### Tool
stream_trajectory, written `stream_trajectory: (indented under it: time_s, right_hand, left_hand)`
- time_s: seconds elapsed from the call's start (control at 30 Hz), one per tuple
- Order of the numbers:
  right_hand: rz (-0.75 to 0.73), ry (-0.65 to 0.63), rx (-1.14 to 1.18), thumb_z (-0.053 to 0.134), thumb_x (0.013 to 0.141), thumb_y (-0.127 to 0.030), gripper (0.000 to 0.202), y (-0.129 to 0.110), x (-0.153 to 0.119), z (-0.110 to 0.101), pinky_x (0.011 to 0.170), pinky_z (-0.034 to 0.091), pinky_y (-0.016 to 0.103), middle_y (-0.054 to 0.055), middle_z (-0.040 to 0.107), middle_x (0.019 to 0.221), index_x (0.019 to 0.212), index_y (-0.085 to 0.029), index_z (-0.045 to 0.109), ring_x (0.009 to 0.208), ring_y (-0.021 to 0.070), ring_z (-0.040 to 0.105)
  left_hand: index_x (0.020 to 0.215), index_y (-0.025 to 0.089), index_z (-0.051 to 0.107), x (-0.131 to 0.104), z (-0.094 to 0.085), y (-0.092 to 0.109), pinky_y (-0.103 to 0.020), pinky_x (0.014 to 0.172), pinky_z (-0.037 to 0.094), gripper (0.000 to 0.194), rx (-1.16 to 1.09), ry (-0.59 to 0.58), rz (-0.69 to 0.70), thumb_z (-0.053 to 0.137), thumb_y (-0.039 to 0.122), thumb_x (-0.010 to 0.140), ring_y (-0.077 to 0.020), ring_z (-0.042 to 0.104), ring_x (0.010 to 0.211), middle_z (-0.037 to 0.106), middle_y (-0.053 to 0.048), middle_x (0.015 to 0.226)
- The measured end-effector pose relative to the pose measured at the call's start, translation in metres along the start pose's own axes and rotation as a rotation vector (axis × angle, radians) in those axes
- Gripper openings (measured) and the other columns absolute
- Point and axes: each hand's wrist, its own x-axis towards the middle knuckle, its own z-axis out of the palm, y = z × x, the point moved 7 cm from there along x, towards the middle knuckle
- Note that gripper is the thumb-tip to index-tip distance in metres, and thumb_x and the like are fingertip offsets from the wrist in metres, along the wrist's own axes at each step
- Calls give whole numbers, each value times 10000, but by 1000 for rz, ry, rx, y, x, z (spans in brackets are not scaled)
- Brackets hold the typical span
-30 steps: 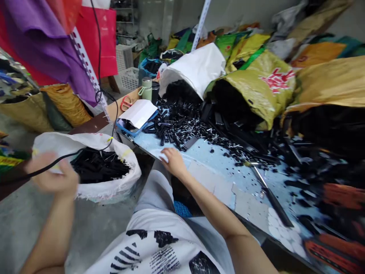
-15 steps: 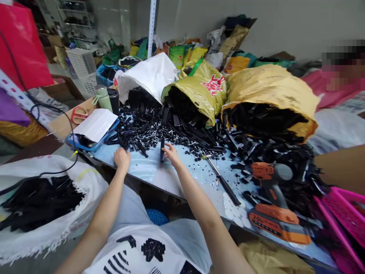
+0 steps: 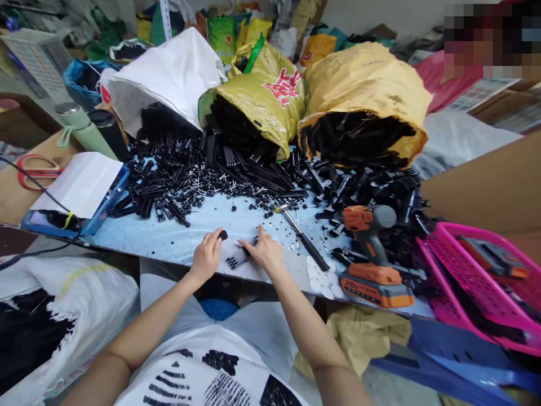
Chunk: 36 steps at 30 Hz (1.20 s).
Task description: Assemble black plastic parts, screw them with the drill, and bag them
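My left hand [image 3: 206, 256] pinches a small black rounded piece [image 3: 222, 234] between thumb and fingertips, just above the near part of the table. Close by on its right, my right hand [image 3: 267, 249] has its thumb and fingers around a dark plastic part [image 3: 235, 260]. Short black prongs show at that part's left end; its other end is hidden under my fingers. A hammer [image 3: 305, 237] with a black handle lies to the right of my right hand. Behind both hands spreads a heap of small black plastic parts and pins [image 3: 190, 175].
White, olive and yellow sacks [image 3: 363, 84] spill black parts along the back. At right are an orange cordless drill [image 3: 372, 254], white discs [image 3: 323, 279] and a pink basket [image 3: 486, 304]. A blue tray [image 3: 91, 225], red-handled scissors [image 3: 38, 172] and green bottle [image 3: 87, 132] are at left.
My view has turned right and down. My left hand, earlier closed on the table, has come to the right and holds a black piece. The upright black part in my right hand now lies tilted low.
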Motion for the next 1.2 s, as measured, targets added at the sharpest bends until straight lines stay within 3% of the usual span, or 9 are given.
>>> stream_trajectory:
  time_s: [0.07, 0.17, 0.27, 0.43, 0.57, 0.7, 0.9, 1.03, 1.2]
  right_hand:
    - [-47, -40, 81, 487, 859, -464, 577, -10, 7, 9, 754, 426, 335, 163, 594, 1035, 1327, -129, 436, 879, 258, 598]
    - [-260, 49, 207, 453, 895, -381, 543, -30, 6, 4, 855, 419, 337, 146, 537, 1176, 1386, -165, 365, 1046, 250, 536]
    - [-301, 68, 238, 485, 889, -417, 550, -34, -4, 3, 901, 404, 394, 155, 547, 1120, 1369, -159, 408, 1073, 280, 497]
    - [-346, -204, 822, 315, 953, -458, 525, -39, -23, 11, 771, 483, 314, 74, 583, 968, 1399, -189, 382, 829, 173, 583]
    - [-340, -360, 1114, 337, 938, -505, 568, -38, -31, 7, 608, 479, 263, 25, 582, 831, 1408, -189, 376, 593, 108, 526]
    - [-554, -221, 958, 504, 887, -456, 513, -38, -38, -15, 745, 478, 294, 48, 579, 947, 1341, -217, 487, 741, 128, 548]
    - [-486, -12, 1072, 432, 926, -444, 522, -43, -52, -16, 681, 490, 288, 63, 555, 956, 1406, -243, 396, 662, 117, 513]
    - [-504, 44, 1078, 474, 911, -430, 524, -49, -54, -13, 745, 486, 317, 59, 559, 948, 1398, -250, 409, 749, 138, 535]
    - [-427, 66, 1095, 417, 928, -453, 540, -48, -49, -2, 749, 492, 325, 84, 575, 1047, 1423, -245, 366, 750, 141, 558]
  left_hand:
    - [1308, 216, 485, -2, 7, 0, -394, 932, 474, 402, -46, -56, -13, 319, 341, 964, -229, 575, 1084, 599, -123, 1132]
    - [1302, 245, 507, -5, 11, -7, -396, 900, 501, 396, -98, -74, -52, 370, 371, 952, -223, 596, 1043, 613, -109, 1106]
    - [1308, 261, 506, -9, 14, -14, -376, 834, 535, 406, -132, -65, -106, 384, 397, 946, -208, 626, 964, 611, -105, 1119]
    - [1322, 238, 496, -14, 21, 1, -340, 806, 538, 416, -246, -113, -117, 400, 384, 945, -187, 638, 908, 632, -91, 1074]
    - [1295, 184, 524, -11, 9, 20, -338, 903, 483, 402, -264, -79, -70, 448, 332, 930, -199, 593, 1026, 631, -105, 1085]
    - [1245, 157, 569, -12, 5, 35, -335, 849, 488, 365, -175, -102, 14, 445, 294, 930, -198, 600, 944, 633, -110, 991]
    - [1243, 166, 563, -17, -5, 48, -309, 797, 496, 343, -204, 242, 104, 421, 251, 942, -171, 586, 906, 612, -111, 980]
    - [1219, 180, 583, -9, -6, 51, -311, 794, 498, 328, -209, 190, 222, 421, 249, 942, -165, 583, 891, 627, -98, 959]
    - [1181, 173, 603, 4, -7, 38, -315, 797, 499, 318, -208, 135, 177, 417, 269, 942, -169, 588, 885, 636, -102, 969]
